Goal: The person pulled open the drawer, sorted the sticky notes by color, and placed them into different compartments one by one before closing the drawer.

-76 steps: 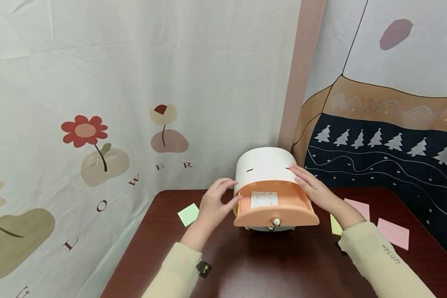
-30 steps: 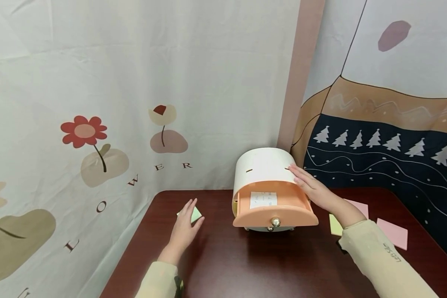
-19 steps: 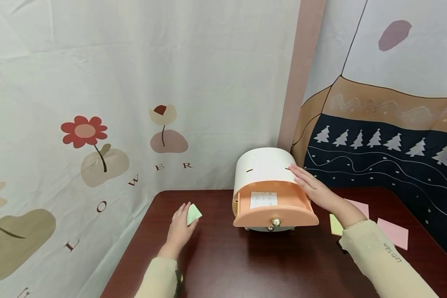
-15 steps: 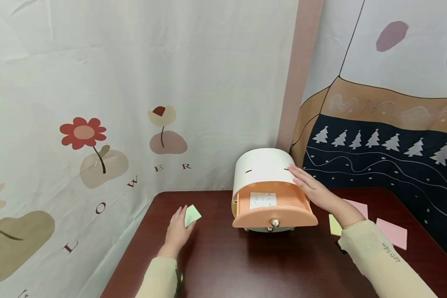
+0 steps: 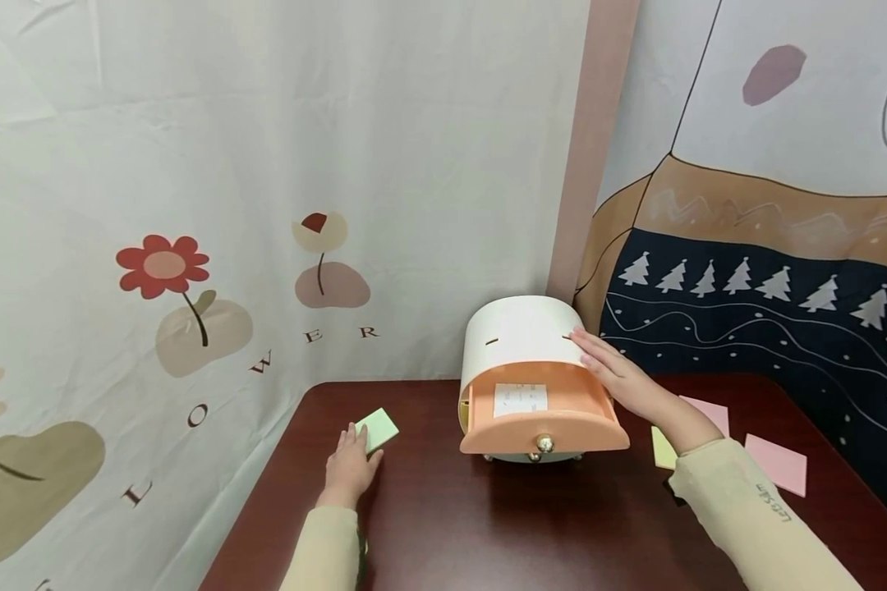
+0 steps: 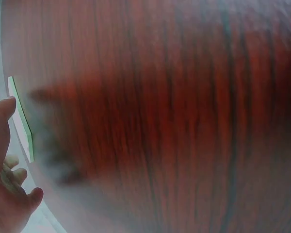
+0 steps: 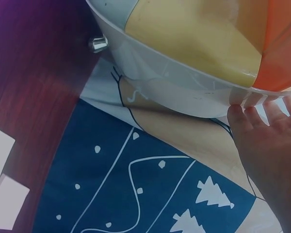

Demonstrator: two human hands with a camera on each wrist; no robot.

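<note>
In the head view my left hand [image 5: 349, 466] is low over the table at the left, its fingertips overlapping the near left edge of a light green sticky note pad [image 5: 380, 428]. The left wrist view shows the thumb beside the pad [image 6: 20, 119]. On the right side of a white, round-topped drawer box [image 5: 521, 328] rests my right hand [image 5: 624, 379], fingers extended. Its fingertips meet the shell [image 7: 184, 92] in the right wrist view. The peach drawer [image 5: 547, 431] is pulled out, with a white label [image 5: 521, 399] inside and a round metallic knob [image 5: 544, 444] in front.
Pink sticky notes [image 5: 776, 465] and a yellow pad [image 5: 663, 449] lie right of the box, partly behind my right forearm. The dark red-brown table [image 5: 443, 525] meets a patterned cloth backdrop [image 5: 414, 164] at its back edge.
My left hand has moved from the drawer's left side to the green pad, then drawn slightly back and left, uncovering more of it. The right hand stays on the box.
</note>
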